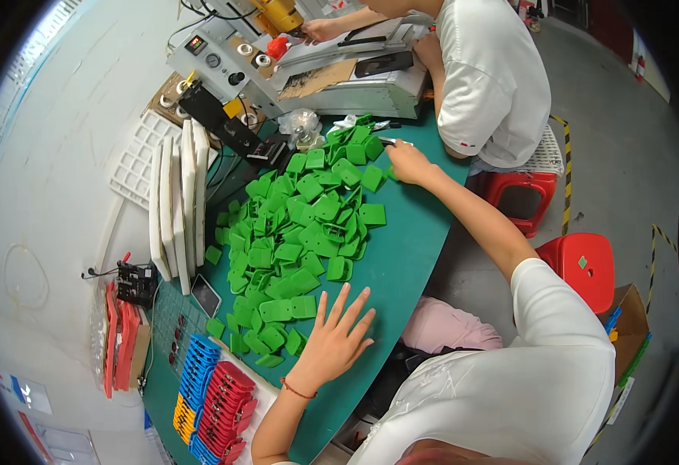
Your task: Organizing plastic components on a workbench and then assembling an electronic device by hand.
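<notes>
A large heap of green plastic clip pieces (300,217) spreads over the green tabletop (405,232). At its near edge, my left hand (335,341) hovers or rests with fingers spread, holding nothing; a red-brown bracelet circles the wrist. My right hand (409,161) reaches to the far right edge of the heap, its fingers curled and partly hidden. A short silvery item (386,141) shows by its fingertips, too small to name. At the near left, rows of red clips (227,407) and blue clips (198,368) stand beside a few yellow clips (184,418).
White trays (177,209) lean on the left, near a phone (205,296). Behind the heap stand a control box (219,62) and a grey machine bed (355,97), where another person (490,77) works. Red stools (583,267) stand to the right.
</notes>
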Motion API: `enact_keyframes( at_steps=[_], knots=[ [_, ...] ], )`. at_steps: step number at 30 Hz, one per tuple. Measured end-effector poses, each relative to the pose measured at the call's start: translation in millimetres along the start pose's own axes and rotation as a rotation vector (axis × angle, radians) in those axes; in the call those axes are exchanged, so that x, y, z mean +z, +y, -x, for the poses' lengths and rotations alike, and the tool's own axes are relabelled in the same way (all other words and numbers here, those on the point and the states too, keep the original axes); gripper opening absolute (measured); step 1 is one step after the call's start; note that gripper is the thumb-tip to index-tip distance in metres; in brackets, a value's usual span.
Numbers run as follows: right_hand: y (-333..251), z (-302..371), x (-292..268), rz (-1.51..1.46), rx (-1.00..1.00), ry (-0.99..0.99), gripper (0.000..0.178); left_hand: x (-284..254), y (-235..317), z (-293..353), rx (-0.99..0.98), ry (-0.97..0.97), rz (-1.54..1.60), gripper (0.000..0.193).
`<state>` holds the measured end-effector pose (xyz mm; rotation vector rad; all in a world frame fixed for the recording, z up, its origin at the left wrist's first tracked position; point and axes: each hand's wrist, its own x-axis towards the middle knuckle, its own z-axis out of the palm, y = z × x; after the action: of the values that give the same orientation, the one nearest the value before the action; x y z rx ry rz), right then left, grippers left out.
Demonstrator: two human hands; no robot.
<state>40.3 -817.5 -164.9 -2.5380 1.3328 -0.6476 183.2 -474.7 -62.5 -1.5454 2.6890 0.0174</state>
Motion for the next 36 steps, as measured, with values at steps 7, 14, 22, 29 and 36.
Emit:
enact_keyframes(
  at_steps=[7,14,22,29,36],
  knots=[
    [-7,14,-47,0.021,-0.092,0.046,0.041,-6,13,43,-0.120,-0.008,0.004,0.038],
    [16,14,-18,-0.157,-0.266,-0.166,0.092,5,18,69,-0.208,-0.001,0.048,0.037],
    [27,-17,22,-0.249,-0.204,-0.014,0.082,-3,37,77,-0.205,0.076,0.067,0.038],
    [-16,7,-30,0.222,-0.448,0.526,0.065,12,38,100,-0.297,0.088,0.104,0.038],
    [-81,19,-49,-0.239,-0.596,0.482,0.073,22,27,97,-0.303,0.184,0.123,0.037]
  ],
)
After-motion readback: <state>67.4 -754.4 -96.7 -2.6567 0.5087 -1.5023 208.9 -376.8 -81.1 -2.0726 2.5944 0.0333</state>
